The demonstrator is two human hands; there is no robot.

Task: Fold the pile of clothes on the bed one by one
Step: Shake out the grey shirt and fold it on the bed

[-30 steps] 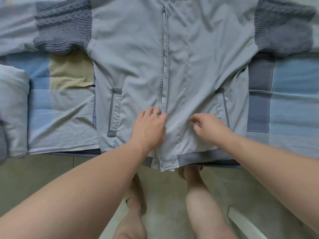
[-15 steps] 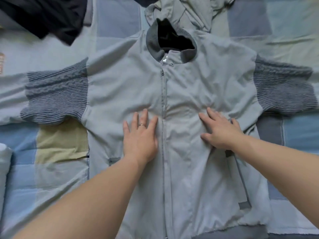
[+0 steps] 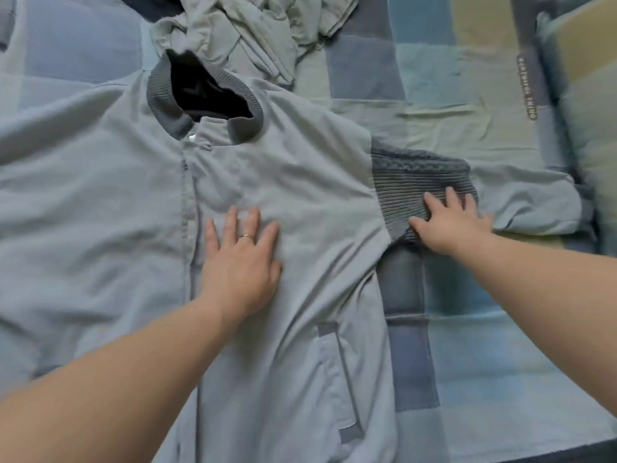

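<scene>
Now a pale grey-blue zip-up jacket (image 3: 300,168) is seen spread front-up on a patchwork bedsheet (image 3: 484,345) of blue, grey and yellow-green squares. Its dark ribbed collar (image 3: 160,101) is turned toward the far side of the bed, and a black lining is shown inside the neck opening. The zip (image 3: 184,202) is seen running down the front.

The left hand (image 3: 240,259) is laid flat on the chest of the jacket, just beside the zip. Its fingers are held straight and slightly spread, and nothing is gripped; a ring (image 3: 247,236) is worn on one finger.

The right hand (image 3: 450,225) is placed palm-down on the darker knitted panel (image 3: 410,175) of the sleeve on the person's right, close to the armpit seam. Its fingers are spread and extended over the ribbing, and the thumb is stretched along the panel's lower edge. Nothing is pinched or curled round by either hand.

Beyond the knitted panel, the rest of that sleeve (image 3: 527,198) is stretched out sideways across the sheet. A welt pocket (image 3: 337,379) with a darker edge is seen lower on the jacket front. A crumpled pale grey-green garment (image 3: 253,38) is heaped just beyond the collar. A pillow (image 3: 587,111) in matching patchwork is seen at the far right edge.
</scene>
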